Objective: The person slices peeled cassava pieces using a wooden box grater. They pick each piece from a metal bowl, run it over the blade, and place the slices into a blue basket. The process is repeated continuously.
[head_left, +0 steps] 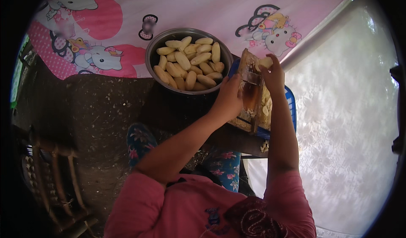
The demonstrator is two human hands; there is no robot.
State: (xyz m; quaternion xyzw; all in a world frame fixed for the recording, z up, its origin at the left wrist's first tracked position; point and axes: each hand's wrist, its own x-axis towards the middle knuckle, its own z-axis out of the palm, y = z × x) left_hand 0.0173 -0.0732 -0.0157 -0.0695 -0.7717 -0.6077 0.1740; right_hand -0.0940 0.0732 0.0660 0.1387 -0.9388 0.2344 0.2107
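My left hand (229, 97) is closed round the near left side of a wooden slicer (251, 97), a board with a metal blade set across it, held tilted. At the slicer's far end my right hand (274, 76) grips a pale peeled banana (266, 62) between thumb and fingers, close against the board. Beneath the slicer is a blue plastic basket (292, 102), partly hidden, with pale banana slices (266, 110) in it. To the left stands a round metal pot (153, 71) full of whole peeled bananas (182, 60).
A pink cartoon-print cloth (190, 9) hangs beyond the pot. White lacy curtain fabric (342, 124) fills the right side. A bamboo chair or rack (57, 179) stands at lower left on the dark, speckled ground (97, 128).
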